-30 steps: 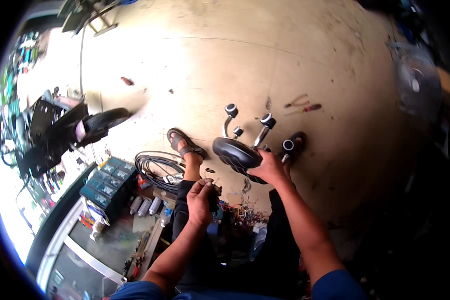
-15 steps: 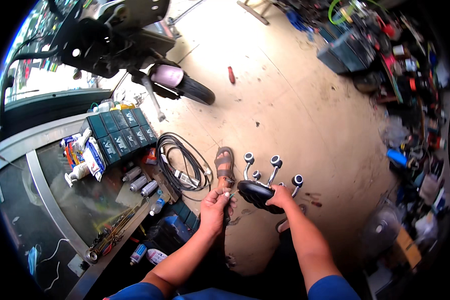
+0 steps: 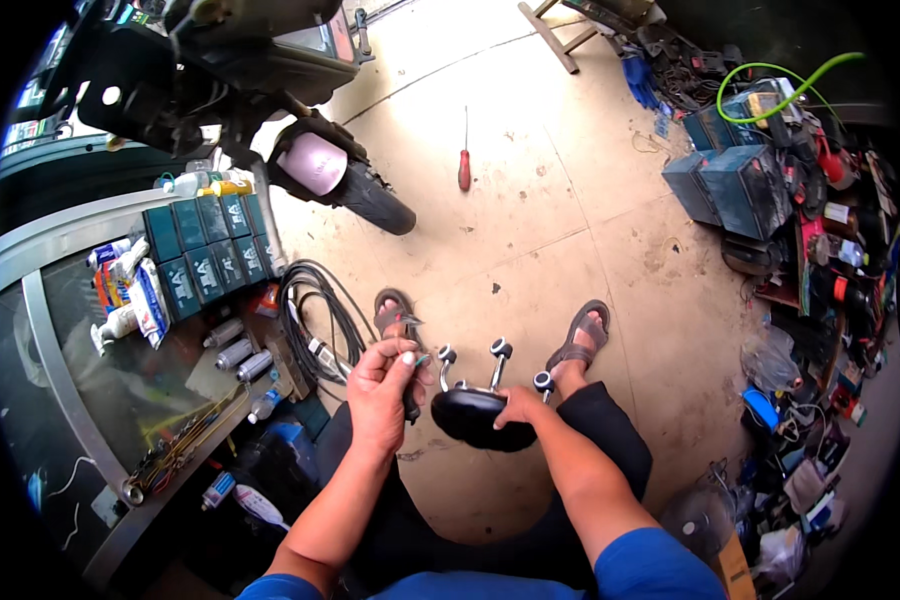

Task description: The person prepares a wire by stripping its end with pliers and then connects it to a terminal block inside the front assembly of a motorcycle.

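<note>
My right hand (image 3: 518, 408) grips the edge of a low rolling stool (image 3: 462, 414). It has a round black seat and curved chrome legs ending in caster wheels (image 3: 500, 348). The stool is tilted, with its wheels pointing away from me, between my knees. My left hand (image 3: 378, 392) is closed beside the seat, thumb against fingers. A dark handle (image 3: 410, 406) shows below its fingers and a thin pointed metal tip (image 3: 411, 321) above them; the tool's exact kind is unclear. A small green bit (image 3: 423, 358) shows at the fingertips.
A red-handled screwdriver (image 3: 464, 170) lies on the floor ahead. A scooter's front wheel (image 3: 378, 204) stands at far left, with a coiled black cable (image 3: 315, 300) nearer. Boxes (image 3: 210, 250) top the left glass counter (image 3: 80, 360). Batteries (image 3: 740, 190) and clutter line the right side.
My right foot has come forward and out to the right, spreading my legs. The view has shifted; both hands and the stool appear farther left, with the seat still in my right hand.
</note>
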Demonstrator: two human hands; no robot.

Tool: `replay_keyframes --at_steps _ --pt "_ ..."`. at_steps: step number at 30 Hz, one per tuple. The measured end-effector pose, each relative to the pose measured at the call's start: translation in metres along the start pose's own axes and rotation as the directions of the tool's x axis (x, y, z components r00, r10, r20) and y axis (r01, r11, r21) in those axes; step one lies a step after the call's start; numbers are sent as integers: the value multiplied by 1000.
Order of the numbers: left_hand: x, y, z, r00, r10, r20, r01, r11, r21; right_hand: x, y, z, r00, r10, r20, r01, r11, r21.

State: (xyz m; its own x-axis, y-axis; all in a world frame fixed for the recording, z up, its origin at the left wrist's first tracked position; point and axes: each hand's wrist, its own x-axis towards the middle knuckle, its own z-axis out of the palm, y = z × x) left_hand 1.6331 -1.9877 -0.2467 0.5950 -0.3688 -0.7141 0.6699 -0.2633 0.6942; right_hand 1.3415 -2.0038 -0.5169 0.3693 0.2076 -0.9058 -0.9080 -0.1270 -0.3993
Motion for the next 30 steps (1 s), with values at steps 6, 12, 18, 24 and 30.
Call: replay_keyframes --at_steps 6,12,18,24,30 --pt "78 -43 30 982 -123 144 110 989 97 64 57 -11 958 -11 286 -30 990 138" --pt "112 -30 17 978 -42 205 6 984 175 117 65 -15 824 53 564 -196 961 196" --pt "106 -20 -5 952 136 275 -213 938 274 227 -22 -80 766 298 569 49 856 -514" --pt "75 -26 -19 852 376 365 -460 870 177 137 -168 -246 927 -300 -223 58 705 -707" --pt "81 -50 -55 782 475 404 -577 796 181 -201 -141 -293 538 -591 -601 79 745 -662"
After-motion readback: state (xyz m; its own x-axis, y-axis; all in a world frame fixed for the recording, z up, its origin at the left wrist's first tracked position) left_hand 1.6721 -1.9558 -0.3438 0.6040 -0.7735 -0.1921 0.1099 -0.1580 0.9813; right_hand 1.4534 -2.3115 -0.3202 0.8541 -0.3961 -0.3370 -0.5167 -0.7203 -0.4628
